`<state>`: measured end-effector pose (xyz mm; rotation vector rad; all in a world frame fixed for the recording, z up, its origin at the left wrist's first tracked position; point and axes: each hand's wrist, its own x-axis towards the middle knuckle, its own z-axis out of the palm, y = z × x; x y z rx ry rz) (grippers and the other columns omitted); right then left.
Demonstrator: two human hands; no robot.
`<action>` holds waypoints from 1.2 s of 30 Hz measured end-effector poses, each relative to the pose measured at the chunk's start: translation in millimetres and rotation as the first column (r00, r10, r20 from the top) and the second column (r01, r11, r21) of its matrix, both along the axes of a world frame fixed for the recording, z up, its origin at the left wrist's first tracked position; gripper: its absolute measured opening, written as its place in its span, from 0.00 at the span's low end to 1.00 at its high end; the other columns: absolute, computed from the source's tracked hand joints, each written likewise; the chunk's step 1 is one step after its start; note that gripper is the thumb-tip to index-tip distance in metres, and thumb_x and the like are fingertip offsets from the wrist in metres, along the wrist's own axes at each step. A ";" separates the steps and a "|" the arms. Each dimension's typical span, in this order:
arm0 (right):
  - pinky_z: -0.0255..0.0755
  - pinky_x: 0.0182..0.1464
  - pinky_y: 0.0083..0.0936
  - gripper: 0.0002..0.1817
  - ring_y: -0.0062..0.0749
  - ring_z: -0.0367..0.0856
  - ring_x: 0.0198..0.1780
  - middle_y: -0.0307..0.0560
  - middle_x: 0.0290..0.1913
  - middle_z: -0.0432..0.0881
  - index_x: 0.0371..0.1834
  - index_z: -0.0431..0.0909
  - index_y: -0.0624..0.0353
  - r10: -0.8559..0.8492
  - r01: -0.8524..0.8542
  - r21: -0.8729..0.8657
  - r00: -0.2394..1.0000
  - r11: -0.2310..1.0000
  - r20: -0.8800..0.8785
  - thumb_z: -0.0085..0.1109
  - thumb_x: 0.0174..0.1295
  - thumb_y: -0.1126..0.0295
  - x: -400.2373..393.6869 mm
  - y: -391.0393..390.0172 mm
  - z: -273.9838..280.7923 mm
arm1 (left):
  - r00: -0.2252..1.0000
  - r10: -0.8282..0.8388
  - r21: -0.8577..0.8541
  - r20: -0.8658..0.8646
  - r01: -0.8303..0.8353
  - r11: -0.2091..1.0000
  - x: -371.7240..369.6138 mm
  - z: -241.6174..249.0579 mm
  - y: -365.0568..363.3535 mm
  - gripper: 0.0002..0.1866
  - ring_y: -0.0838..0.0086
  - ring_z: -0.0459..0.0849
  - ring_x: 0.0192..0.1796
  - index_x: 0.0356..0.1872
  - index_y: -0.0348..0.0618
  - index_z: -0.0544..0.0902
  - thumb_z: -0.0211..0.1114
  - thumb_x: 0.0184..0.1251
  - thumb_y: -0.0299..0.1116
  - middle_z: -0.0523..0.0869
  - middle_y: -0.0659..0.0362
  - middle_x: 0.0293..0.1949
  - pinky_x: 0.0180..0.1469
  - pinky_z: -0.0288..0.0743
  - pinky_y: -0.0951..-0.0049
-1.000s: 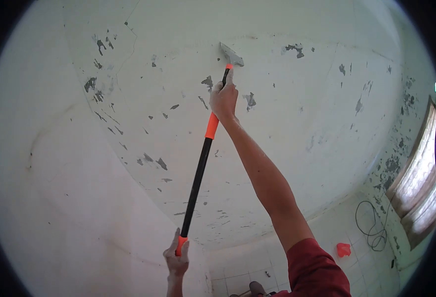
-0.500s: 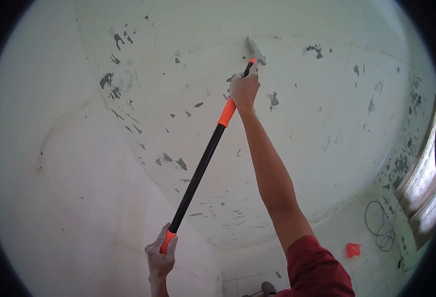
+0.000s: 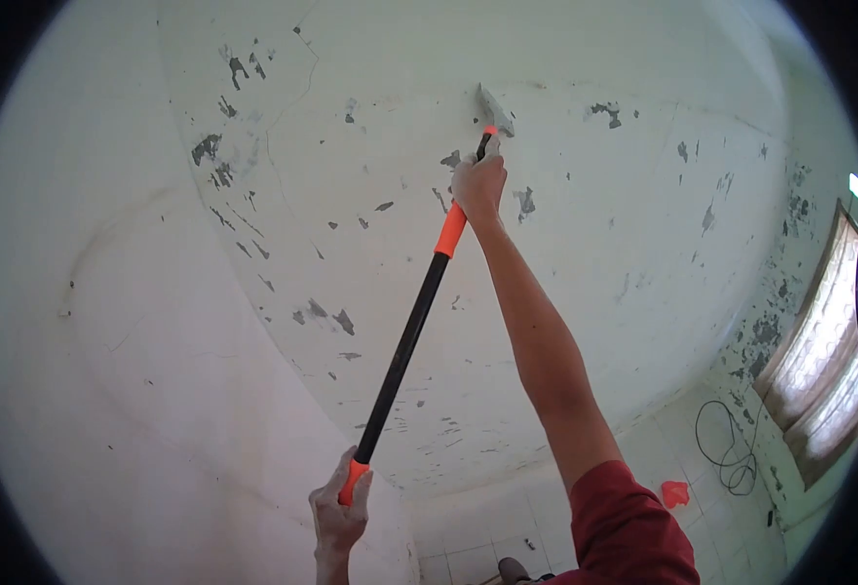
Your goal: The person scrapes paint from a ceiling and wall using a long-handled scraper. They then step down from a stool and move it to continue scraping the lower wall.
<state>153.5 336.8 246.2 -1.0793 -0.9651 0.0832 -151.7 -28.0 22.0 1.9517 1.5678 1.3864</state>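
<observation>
Gripping the long scraper (image 3: 401, 356) with my right hand (image 3: 479, 185) near its twelve-o'clock blade (image 3: 496, 109), at the wall (image 3: 585, 253), and left hand (image 3: 339, 519) at seven o'clock, I judged it stiff, fairly light, best held by its orange grips (image 3: 451, 230).

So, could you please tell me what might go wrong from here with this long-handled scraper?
The right hand grips close behind the flat grey blade, so a slip could graze its fingers. Flakes might drop from the patchy, pale green wall. The looped dark cable on the pale tiled floor could trip someone stepping that way.
</observation>
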 end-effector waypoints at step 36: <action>0.85 0.22 0.41 0.28 0.48 0.89 0.23 0.61 0.30 0.87 0.74 0.64 0.78 -0.070 0.071 -0.058 0.997 0.996 0.023 0.48 0.73 0.75 28.3 10.2 -0.8 | 0.995 -0.025 -0.116 0.098 0.037 0.993 27.7 -9.9 11.3 0.21 0.83 0.76 0.25 0.67 0.36 0.84 0.70 0.77 0.31 0.82 0.58 0.25 0.32 0.74 0.77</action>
